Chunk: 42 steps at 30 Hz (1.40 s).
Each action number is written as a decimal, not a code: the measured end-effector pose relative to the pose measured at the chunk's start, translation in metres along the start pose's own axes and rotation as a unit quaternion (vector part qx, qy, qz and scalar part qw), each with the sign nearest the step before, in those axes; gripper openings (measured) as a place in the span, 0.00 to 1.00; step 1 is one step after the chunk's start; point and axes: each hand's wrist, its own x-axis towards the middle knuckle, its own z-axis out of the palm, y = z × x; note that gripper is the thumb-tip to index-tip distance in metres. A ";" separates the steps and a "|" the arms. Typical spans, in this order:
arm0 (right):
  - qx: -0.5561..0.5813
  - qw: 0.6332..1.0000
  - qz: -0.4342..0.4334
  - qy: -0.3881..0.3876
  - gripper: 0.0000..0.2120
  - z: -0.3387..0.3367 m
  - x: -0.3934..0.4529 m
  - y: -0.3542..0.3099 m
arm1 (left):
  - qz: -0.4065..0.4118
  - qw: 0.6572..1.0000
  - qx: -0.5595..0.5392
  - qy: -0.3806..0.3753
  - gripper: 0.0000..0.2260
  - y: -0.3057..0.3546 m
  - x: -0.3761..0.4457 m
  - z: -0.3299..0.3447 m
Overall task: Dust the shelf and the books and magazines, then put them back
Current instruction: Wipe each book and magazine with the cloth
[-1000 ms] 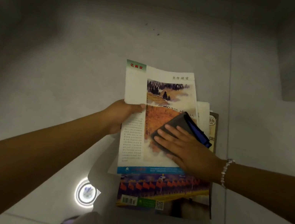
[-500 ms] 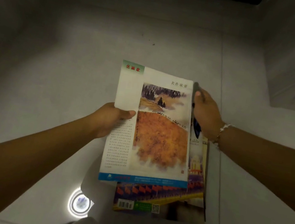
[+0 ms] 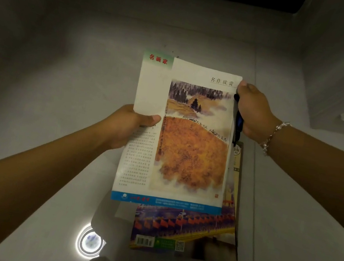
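Now we're gripping the magazine (image 3: 180, 131) w/ left hand (image 3: 126, 125) and right hand (image 3: 252, 112), cloth (image 3: 238, 123) tucked in right, prob. to flip it.

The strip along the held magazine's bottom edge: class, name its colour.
Blue strip, clearest in the head view.

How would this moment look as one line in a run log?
left hand: holds magazine | right hand: grips its right edge, cloth tucked in | second magazine: lies below
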 end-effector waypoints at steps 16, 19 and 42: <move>-0.176 0.979 -0.038 -0.091 0.19 0.010 -0.063 0.032 | -0.066 0.985 -0.142 0.072 0.14 -0.007 0.004 -0.004; -0.217 0.969 -0.026 -0.120 0.18 0.000 -0.071 0.048 | -0.079 0.982 -0.149 0.082 0.14 -0.014 0.002 0.002; -0.361 0.909 -0.002 -0.207 0.11 -0.066 -0.116 0.076 | -0.046 0.979 -0.100 0.173 0.15 -0.008 -0.006 0.004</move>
